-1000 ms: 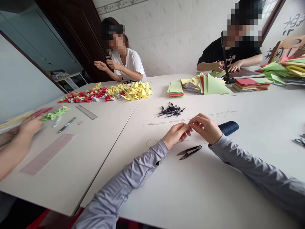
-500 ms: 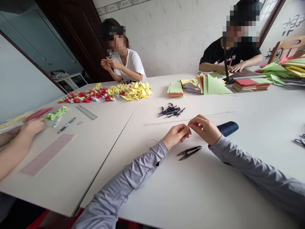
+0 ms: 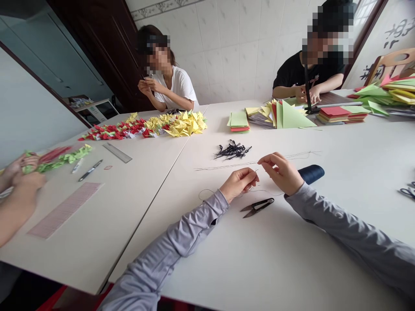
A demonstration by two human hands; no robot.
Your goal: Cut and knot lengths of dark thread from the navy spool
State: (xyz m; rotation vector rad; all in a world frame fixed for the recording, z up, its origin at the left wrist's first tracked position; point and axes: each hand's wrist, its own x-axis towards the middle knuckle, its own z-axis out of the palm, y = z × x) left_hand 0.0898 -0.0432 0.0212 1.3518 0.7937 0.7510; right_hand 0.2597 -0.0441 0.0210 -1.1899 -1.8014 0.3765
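The left hand (image 3: 238, 185) pinches a thin thread (image 3: 227, 167) at the middle of the frame. The right hand (image 3: 281, 173) is just beside it, apart; I cannot tell if it holds the thread. Snips (image 3: 257, 207) lie below, a spool (image 3: 310, 174) to the right.

Two white tables (image 3: 259, 268) meet edge to edge. From the black-handled steel thread snips (image 3: 257, 207), a navy thread spool (image 3: 311, 174) lies just right, a tangle of small black loops (image 3: 232, 150), possibly plastic, lies farther ahead, stacked coloured paper sheets (image 3: 282, 114) lie beyond those, and a long row of red and yellow folded paper cranes (image 3: 145, 125) lies well left, across the join.
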